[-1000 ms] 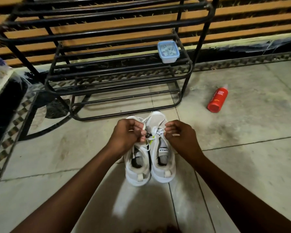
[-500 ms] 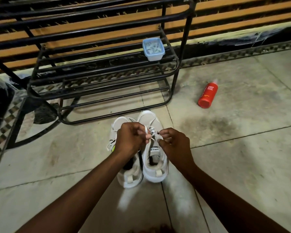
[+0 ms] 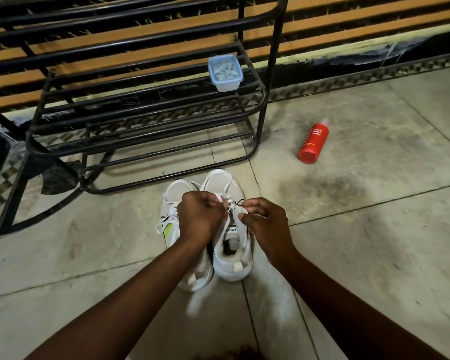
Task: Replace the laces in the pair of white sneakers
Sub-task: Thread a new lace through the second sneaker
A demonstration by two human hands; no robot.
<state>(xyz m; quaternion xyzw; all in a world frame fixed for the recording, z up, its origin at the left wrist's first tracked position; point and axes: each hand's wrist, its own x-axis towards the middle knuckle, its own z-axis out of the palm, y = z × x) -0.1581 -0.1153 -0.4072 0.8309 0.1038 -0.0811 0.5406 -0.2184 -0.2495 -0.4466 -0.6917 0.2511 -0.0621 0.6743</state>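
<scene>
As both hands meet over the pair, notes run L to R. Black metal shoe rack [image 3: 140, 120] stands far L and behind, on the tiled floor [image 3: 348, 255]. The left-side sneaker [image 3: 176, 192] sits just in front of it, toe away from you, touching its mate. A white strand hangs off its L flank, so it looks part-unlaced.

Your left hand [image 3: 200, 220] is over it, fingers curled, pinching one bit of a white lace [image 3: 235, 207]. Lace runs across the upper eyelets of the right-side sneaker [image 3: 231, 266]. Your right hand [image 3: 266, 226] pinches the other bit btwn thumb and fingers, just above the tongue.

Step, my read: working the lace at the top of the right-side sneaker. Pulling out or threading in, can't tell. Next move prob needs a firm pinch near the lace tip, one eyelet at a time, w/ the shoe kept from sliding on the tile.

Writing:
- Lime flash on left-side sneaker, no text legible.
- Tongue label [image 3: 233, 229] on right-side sneaker, letters too small to read.
- Clear tub [image 3: 225, 74] w/ blue rim on the rack, no label seen.
- Red bottle [image 3: 312, 142] lying on the floor, well apart to the R, reads "FOAM BODY WASH"
</scene>
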